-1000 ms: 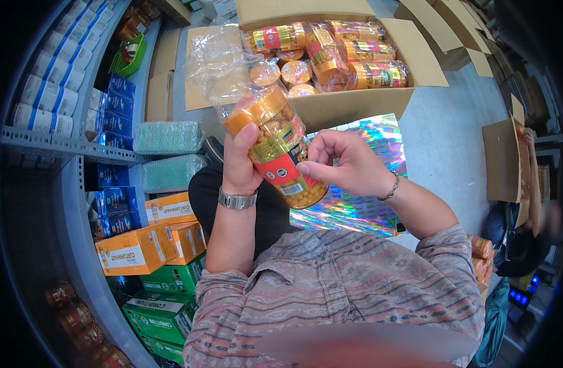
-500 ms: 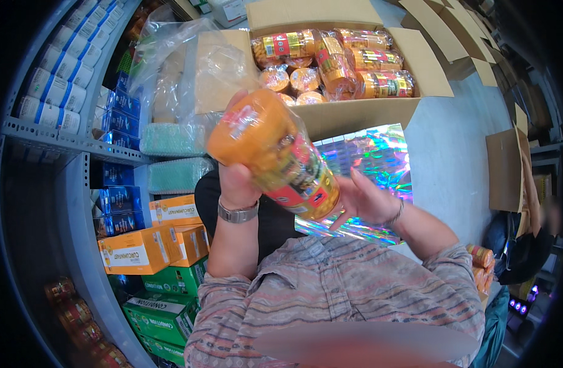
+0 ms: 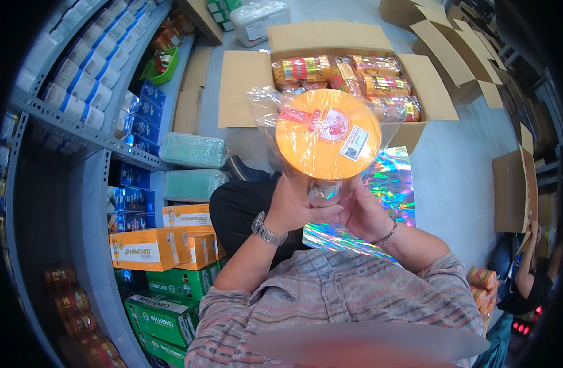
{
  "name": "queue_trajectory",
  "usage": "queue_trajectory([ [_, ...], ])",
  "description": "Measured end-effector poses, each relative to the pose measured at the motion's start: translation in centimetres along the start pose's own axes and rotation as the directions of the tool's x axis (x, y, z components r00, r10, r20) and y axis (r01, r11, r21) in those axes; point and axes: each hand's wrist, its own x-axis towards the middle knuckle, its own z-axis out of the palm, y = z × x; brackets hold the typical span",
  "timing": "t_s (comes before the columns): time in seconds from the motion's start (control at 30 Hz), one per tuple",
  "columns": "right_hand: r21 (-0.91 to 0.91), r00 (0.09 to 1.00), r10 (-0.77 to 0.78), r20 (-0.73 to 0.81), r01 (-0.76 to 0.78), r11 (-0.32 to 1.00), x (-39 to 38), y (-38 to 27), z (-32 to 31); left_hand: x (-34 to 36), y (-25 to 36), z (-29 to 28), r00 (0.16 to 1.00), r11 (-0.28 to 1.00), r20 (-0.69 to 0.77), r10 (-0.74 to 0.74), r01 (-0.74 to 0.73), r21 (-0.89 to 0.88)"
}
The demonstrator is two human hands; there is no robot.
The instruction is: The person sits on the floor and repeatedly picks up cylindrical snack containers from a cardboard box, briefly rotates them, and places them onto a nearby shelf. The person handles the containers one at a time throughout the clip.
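A jar (image 3: 318, 144) in a clear plastic bag is held up before my chest. Its round orange lid, with a red print and a white label, faces up. My left hand (image 3: 298, 205), with a metal watch at the wrist, grips the jar's lower part. On the other side my right hand (image 3: 368, 213) has its fingers curled around it. Loose film sticks out beside the lid. Behind it, an open carton (image 3: 349, 38) contains several similar wrapped jars (image 3: 385, 84). Below the jar lies a shiny holographic sheet (image 3: 389, 187).
At left, a grey metal shelf (image 3: 88, 144) holds white tubs (image 3: 79, 104) and blue boxes. Bubble-wrapped packs (image 3: 192, 150), orange boxes (image 3: 149, 248) and green boxes (image 3: 161, 316) are stacked beside it. Open cartons (image 3: 444, 46) stand at right, where another person's arm (image 3: 527, 270) shows.
The jar has turned from lying slanted to lid facing up and has moved right. My left hand has shifted to its lower part; my right hand now closes around it.
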Motion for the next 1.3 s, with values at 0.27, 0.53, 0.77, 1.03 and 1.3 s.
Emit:
queue_trajectory([
  [0.27, -0.177, 0.979, -0.182, -0.094, 0.163, 0.971, 2.6, 1.2, 1.1, -1.1, 6.4, -6.4, 0.985, 0.984, -0.142, 0.098, -0.075, 0.159],
  [0.53, -0.475, 0.903, -0.295, 0.313, 0.418, 0.774, 8.8, -3.2, 5.8, -1.5, 12.0, -14.0, 0.836, 0.912, -0.466, 0.289, -0.091, 0.401],
  [0.77, -0.643, 0.952, -0.148, 0.268, 0.291, 0.708, 9.1, -3.2, 2.8, -14.6, 13.0, -33.0, 0.527, 0.810, -0.778, 0.342, 0.254, 0.528],
  [1.03, -0.790, 0.975, -0.220, 0.006, 0.140, 0.597, 8.1, -3.7, -5.7, -31.1, 9.6, -49.5, -0.159, 0.430, -0.906, 0.393, 0.903, 0.028],
  [1.3, -0.878, 0.927, -0.334, -0.172, 0.010, 0.479, 6.5, -4.8, -8.7, -39.7, 9.6, -55.8, -0.287, -0.010, -0.761, 0.582, 0.933, -0.360],
])
